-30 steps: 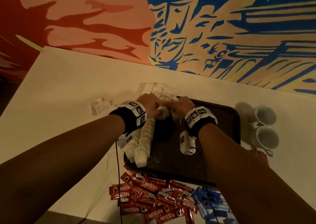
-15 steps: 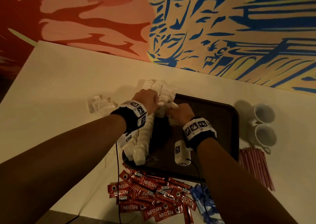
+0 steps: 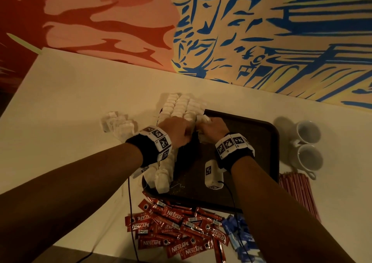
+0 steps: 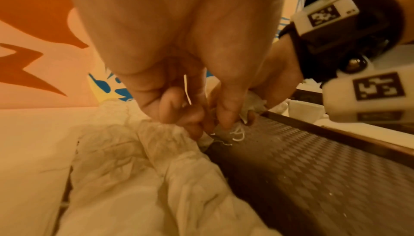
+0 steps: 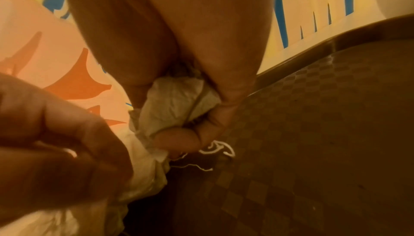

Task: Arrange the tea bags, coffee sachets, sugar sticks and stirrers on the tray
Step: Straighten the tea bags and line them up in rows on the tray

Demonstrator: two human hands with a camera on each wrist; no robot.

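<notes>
Two hands at work over one dark brown rectangular plastic tray (image 3: pixel 261 134) with a checkered floor, set on a pale cream table (image 3: pixel 70 106).

Left hand (image 3: pixel 177 132): fingers curled, pinching the white string of a tea bag at the tray's left side, as the left wrist view shows.

Right hand (image 3: pixel 211 129): fingers and thumb curled around a crumpled white paper tea bag (image 5: pixel 179 101), held just above the tray floor; loose white thread (image 5: pixel 218 148) lies on the tray beneath it.

Rows of white paper tea bags (image 3: pixel 181 106): lined up along the tray's left edge, running from its far end to its near corner.

Small heap of further white tea bags (image 3: pixel 118 125): on the table, left of the tray.

Red Nescafe coffee sachets (image 3: pixel 173 230): scattered pile on the table, just before the tray's near edge.

Blue sugar sticks (image 3: pixel 243 236): beside the sachets, to their right.

Red-and-white striped stirrers (image 3: pixel 298 192): bundle on the table at the tray's right.

Two white ceramic cups (image 3: pixel 308 146): on the table right of the tray, touching one another.
</notes>
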